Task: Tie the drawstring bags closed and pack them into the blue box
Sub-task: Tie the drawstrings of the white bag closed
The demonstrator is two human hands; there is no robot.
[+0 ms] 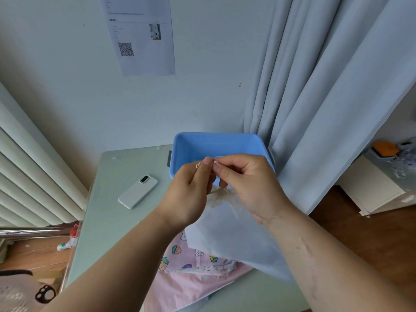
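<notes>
A white translucent drawstring bag [229, 233] hangs in the air over the table, its neck gathered under my hands. My left hand [189, 194] and my right hand [245, 183] meet above it, each pinching an end of the white drawstring [215, 162] between thumb and fingers. Behind my hands stands the blue box [216, 143], open on top; its inside is partly hidden. A pink drawstring bag [191, 275] printed with strawberries lies flat on the table under the white one, its cord showing near the middle.
A white phone [137, 192] lies face down on the pale green table [108, 221], left of the box. A grey curtain [326, 97] hangs right of the table, a radiator [27, 172] stands at the left. The wood floor holds a bottle at lower left.
</notes>
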